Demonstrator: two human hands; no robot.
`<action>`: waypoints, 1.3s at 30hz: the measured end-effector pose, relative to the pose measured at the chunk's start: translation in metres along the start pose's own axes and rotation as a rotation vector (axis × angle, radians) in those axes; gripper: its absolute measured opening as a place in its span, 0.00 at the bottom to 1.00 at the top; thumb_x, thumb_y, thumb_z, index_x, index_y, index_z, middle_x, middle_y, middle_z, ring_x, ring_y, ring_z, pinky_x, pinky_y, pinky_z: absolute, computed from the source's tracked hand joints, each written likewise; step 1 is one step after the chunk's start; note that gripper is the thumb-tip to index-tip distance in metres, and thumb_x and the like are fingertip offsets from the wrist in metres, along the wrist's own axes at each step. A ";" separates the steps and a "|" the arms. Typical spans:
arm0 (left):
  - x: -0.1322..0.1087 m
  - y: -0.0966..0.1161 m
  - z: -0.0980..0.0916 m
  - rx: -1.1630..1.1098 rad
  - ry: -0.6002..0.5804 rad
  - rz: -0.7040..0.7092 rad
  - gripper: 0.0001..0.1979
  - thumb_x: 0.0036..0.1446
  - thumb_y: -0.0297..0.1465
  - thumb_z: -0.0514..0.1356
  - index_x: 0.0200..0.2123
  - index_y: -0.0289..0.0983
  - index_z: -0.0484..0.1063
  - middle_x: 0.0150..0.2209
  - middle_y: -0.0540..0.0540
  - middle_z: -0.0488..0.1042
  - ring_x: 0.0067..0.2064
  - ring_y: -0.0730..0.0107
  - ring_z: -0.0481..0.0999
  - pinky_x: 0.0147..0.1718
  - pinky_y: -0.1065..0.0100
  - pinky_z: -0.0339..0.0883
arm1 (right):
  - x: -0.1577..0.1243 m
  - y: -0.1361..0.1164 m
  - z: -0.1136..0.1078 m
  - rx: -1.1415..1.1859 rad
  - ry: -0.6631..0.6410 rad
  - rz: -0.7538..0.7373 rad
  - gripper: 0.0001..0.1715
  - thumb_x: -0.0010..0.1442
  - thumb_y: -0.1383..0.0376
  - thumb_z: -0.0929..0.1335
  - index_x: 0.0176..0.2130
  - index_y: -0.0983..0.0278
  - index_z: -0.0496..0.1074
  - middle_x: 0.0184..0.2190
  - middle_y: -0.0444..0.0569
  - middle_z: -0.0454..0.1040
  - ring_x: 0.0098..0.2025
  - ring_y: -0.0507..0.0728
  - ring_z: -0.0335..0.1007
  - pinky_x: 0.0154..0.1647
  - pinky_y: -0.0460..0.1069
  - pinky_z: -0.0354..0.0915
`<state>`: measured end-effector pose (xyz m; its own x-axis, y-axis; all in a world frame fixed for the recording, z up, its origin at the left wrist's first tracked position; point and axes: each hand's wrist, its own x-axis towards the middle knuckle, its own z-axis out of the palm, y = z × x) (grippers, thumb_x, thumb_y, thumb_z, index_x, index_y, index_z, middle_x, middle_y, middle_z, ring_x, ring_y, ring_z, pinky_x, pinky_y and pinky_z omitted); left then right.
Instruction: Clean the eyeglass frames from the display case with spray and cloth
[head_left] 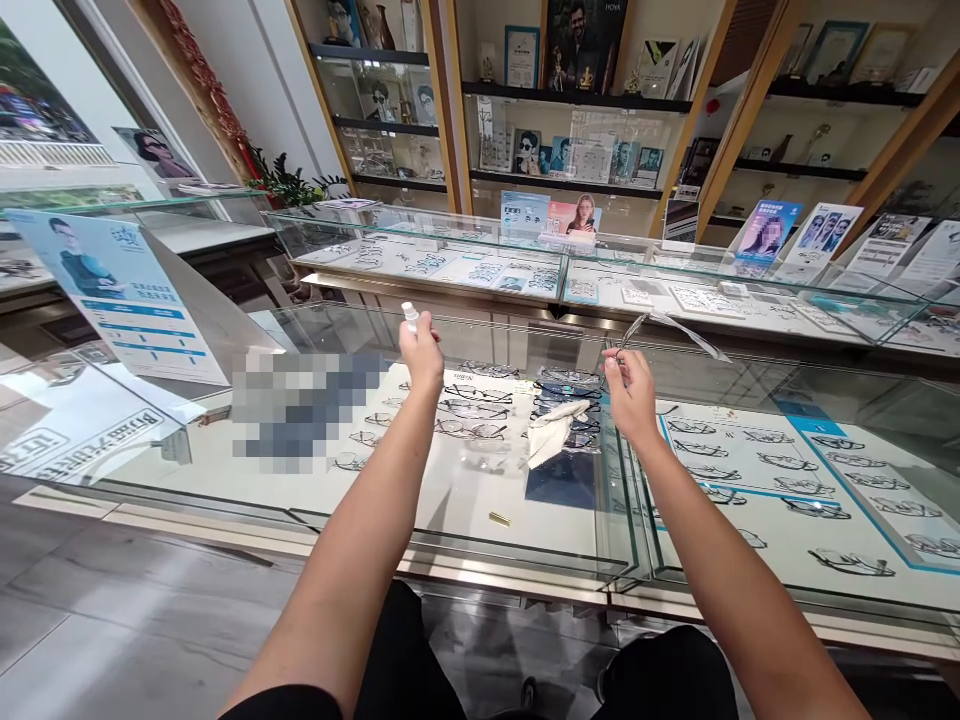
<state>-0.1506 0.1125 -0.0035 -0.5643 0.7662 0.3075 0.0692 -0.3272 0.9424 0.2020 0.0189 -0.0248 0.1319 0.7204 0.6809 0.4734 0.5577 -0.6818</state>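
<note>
In my left hand (422, 350) is a small white spray bottle (409, 312), its cap end sticking up above the closed fingers. My right hand (630, 392) pinches a pair of eyeglasses (628, 335) by one side, holding them up over the glass counter with a thin temple stretching to the right. Between and below the hands, a crumpled cream cleaning cloth (553, 432) lies on the counter top. Rows of eyeglasses (474, 405) show through the glass near my left forearm.
The glass display counter (450, 545) spans the front, with more eyeglasses (784, 460) on its right side. A blue-white sign (127, 290) stands at left. Behind run another glass showcase (427, 260) and shelves (577, 95) with pictures.
</note>
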 end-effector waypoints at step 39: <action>-0.122 0.041 0.045 0.002 -0.953 0.102 0.33 0.61 0.64 0.54 0.24 0.39 0.68 0.23 0.48 0.65 0.27 0.70 0.60 0.26 0.67 0.51 | -0.012 -0.041 0.007 0.728 -0.739 0.354 0.30 0.69 0.37 0.74 0.42 0.60 0.83 0.39 0.50 0.85 0.39 0.59 0.83 0.40 0.52 0.70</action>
<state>-0.0421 0.0305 0.0032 0.3512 0.8621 0.3652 0.0826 -0.4170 0.9051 0.1747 -0.0093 -0.0069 -0.5110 0.8215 0.2529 -0.1484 0.2054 -0.9673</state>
